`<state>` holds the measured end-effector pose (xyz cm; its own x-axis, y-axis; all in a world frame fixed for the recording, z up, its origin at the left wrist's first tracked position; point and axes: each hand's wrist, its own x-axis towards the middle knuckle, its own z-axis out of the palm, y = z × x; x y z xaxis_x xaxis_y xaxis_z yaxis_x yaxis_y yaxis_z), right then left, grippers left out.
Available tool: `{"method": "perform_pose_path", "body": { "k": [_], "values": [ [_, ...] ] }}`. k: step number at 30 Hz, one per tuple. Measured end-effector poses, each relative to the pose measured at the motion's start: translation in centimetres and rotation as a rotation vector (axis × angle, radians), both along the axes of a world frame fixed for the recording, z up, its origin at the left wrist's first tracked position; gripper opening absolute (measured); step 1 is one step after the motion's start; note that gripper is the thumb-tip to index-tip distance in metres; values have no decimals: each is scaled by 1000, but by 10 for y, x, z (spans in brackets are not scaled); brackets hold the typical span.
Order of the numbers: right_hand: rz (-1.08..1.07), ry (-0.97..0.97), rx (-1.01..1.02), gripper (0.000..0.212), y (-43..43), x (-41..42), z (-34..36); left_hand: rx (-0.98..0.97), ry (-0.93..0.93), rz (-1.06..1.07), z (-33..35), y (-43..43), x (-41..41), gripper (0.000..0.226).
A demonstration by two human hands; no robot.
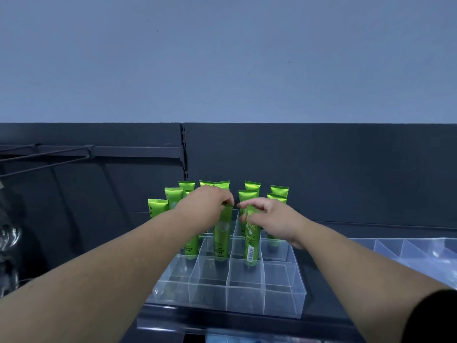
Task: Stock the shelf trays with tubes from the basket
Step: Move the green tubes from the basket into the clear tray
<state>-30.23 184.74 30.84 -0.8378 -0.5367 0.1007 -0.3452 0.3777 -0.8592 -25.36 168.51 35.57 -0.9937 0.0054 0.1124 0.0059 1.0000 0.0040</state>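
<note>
A clear divided tray point(284, 288) sits on the dark shelf. Several green tubes point(279, 194) stand upright in its back rows. My left hand point(206, 204) pinches the top of a green tube point(222, 241) that stands in a middle cell. My right hand point(277, 221) holds the top of another green tube point(252, 246), which stands slightly tilted in the cell to the right. The front row of cells holds nothing. The basket is out of view.
A second clear divided tray point(405, 248) lies on the shelf at the right. A dark back panel point(346, 169) rises behind the trays. A metal bracket and wire rack point(74, 154) jut out at the upper left. The shelf's front edge point(222, 323) runs below the tray.
</note>
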Motion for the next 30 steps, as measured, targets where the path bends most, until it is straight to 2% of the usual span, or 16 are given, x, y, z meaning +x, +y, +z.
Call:
{"method": "perform_pose_path", "body": {
  "k": [2,6,12,18,30],
  "values": [
    [5,-38,-14,29,1,-1,0,-20,28,-2,-4,-4,-2,41],
    [33,-112,-74,38,4,0,0,-30,109,-14,-13,-14,-6,34],
    [-59,-34,-63,36,2,-2,-3,2,131,-23,-15,-18,-8,33],
    [-96,12,-134,15,-3,-6,-5,28,161,-8,-18,-24,-10,36],
    [-144,78,-130,15,-4,-10,-9,59,171,-28,-19,-26,-12,35]
  ]
}}
